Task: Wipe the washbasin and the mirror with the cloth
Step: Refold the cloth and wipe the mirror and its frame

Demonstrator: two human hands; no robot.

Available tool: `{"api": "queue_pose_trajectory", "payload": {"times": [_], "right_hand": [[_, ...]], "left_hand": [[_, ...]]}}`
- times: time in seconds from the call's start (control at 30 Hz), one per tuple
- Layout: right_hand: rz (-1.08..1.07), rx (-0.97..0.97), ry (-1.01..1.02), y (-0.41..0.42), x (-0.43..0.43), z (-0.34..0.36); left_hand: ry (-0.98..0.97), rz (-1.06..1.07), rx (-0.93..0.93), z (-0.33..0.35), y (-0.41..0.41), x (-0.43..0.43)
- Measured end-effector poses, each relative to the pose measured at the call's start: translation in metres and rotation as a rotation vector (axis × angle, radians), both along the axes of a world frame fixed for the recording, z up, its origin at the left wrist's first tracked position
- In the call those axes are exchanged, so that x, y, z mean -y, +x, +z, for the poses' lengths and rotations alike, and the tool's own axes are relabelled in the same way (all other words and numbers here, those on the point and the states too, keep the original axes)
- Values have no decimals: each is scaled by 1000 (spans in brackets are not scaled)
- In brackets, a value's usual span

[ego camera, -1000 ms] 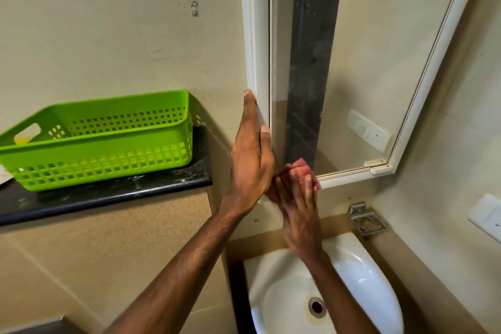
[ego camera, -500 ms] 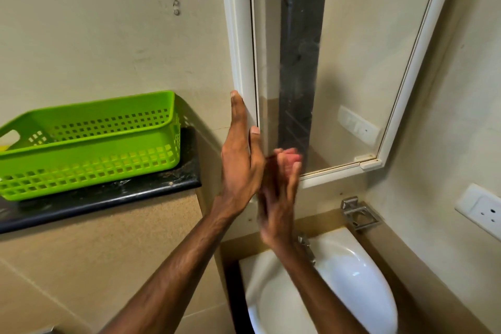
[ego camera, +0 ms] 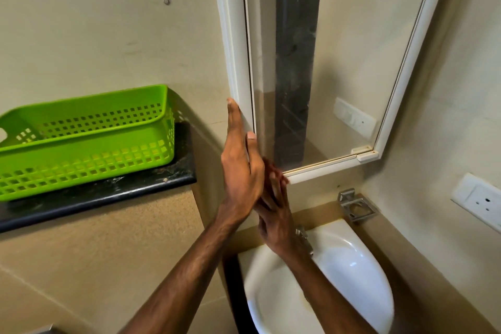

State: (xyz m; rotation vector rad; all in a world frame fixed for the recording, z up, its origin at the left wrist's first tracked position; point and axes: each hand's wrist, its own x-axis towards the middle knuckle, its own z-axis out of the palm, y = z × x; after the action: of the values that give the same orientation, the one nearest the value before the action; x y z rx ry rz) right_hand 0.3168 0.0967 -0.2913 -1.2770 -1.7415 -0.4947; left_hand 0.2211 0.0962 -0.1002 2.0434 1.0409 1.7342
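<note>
A white-framed mirror hangs on the wall above the white washbasin. My left hand lies flat with straight fingers against the frame's left edge, fingertips pointing up. Right beside it, my right hand presses a reddish cloth with straight fingers onto the mirror's lower left corner. Most of the cloth is hidden by both hands; only a red patch shows.
A green plastic basket stands on a black stone shelf to the left. A chrome tap sits at the basin's back, a metal holder on the wall beside it. A white socket is on the right wall.
My right hand has slid the cloth left along the mirror's bottom edge into the lower left corner, partly behind my left hand. My left hand stays on the frame.
</note>
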Motion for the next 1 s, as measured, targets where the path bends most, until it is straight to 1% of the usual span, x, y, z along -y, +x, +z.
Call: {"api": "queue_pose_trajectory", "payload": {"times": [0.1,0.17,0.3,0.37,0.47,0.57,0.7,0.77,0.87,1.0], "right_hand": [[-47,37,-66,17,6,-22],[-134,-46,-58,29,5,-21],[-310,-331,-16,62,3,-14],[-340,-455,2,73,2,-10],[-355,-676,1,92,-7,-7],[-337,-955,-30,111,-17,-3],[-218,-1302,3,129,-13,20],[-179,-1431,14,141,-6,32],[-217,-1427,-18,169,-4,35],[-364,-1300,-85,206,-1,45]], "left_hand": [[15,9,-12,-8,0,-3],[17,13,-34,-11,-1,-2],[10,31,-75,-19,0,-4],[-11,71,-120,-26,7,-1],[-95,147,-209,-37,23,8],[-153,185,-279,-47,34,15],[-169,190,-322,-51,37,16],[-187,185,-332,-51,35,15],[-209,192,-366,-53,33,13],[-208,222,-398,-53,33,13]]}}
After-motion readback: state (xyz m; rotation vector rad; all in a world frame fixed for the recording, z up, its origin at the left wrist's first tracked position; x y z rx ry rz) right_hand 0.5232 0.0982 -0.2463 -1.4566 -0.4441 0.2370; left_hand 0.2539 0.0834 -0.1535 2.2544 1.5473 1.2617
